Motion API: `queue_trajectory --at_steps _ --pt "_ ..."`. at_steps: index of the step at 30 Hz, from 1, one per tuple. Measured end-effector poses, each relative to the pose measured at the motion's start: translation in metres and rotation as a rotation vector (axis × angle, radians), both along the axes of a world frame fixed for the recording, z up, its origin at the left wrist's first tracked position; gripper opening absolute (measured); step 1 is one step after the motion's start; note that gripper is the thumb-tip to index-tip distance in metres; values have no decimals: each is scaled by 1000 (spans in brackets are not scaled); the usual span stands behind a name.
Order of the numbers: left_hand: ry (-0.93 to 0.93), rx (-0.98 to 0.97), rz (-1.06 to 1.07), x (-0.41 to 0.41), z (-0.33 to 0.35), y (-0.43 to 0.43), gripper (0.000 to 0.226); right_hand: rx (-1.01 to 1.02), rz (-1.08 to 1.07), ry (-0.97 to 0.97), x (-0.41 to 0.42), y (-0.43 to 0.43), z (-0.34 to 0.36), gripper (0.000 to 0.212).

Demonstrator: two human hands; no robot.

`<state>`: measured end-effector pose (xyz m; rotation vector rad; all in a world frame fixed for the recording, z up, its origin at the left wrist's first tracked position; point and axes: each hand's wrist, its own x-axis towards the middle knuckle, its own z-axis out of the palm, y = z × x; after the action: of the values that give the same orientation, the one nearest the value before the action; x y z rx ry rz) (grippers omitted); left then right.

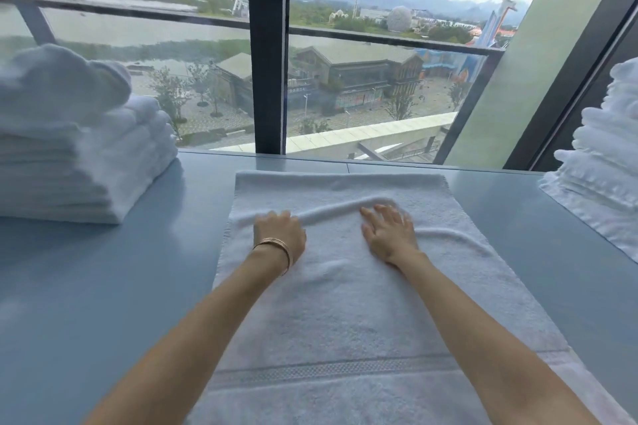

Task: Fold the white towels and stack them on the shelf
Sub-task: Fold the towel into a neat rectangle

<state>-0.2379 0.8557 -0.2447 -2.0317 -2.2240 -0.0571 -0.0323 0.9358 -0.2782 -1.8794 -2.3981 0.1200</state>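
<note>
White towel [345,304] lies spread flat, centre of blue-grey table [103,286], long axis running near to far; far edge stops short of the window. Woven band [328,371] crosses it at the near end. A raised wrinkle [331,207] runs left to right across the far half, curving nearward on the right side. Left hand [279,233] rests palm down on the towel, fingers pointing far, tips touching the wrinkle's near side; fingers extended, nothing pinched. Thin bracelets [276,248] sit at that wrist. Right hand [388,231] is also palm down on the towel, fingers spread and straight, tips at the wrinkle; slightly motion-blurred. Hands are near each other but apart, both forearms bare. Far left on the table: stack of folded white towels [79,166], with a rumpled towel [58,83] on top. Right edge: second stack of white towels [607,148], partly cut off by the frame. Behind, large window [269,45] with a dark central post; buildings and hills outside.
</note>
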Motion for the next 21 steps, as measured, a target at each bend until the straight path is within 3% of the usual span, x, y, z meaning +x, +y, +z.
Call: queue_trajectory --at_steps 3,7,11,14,18,21 --pt "-205 -5 -125 17 -3 37 27 1 11 -45 -2 -8 -1 49" --pt "-339 -46 -6 23 -17 49 33 33 15 -16 15 -7 9 40" --pt "-297 -227 140 -5 -26 53 68 112 -65 70 31 -1 6 39" --pt "-319 -305 210 -15 -24 59 79 -75 -50 -14 32 5 5 51" --pt "-345 -211 246 -8 -28 61 64 -188 -17 -64 36 14 9 52" --pt "-351 -59 144 -11 -34 58 42 -104 -4 -19 39 22 12 46"
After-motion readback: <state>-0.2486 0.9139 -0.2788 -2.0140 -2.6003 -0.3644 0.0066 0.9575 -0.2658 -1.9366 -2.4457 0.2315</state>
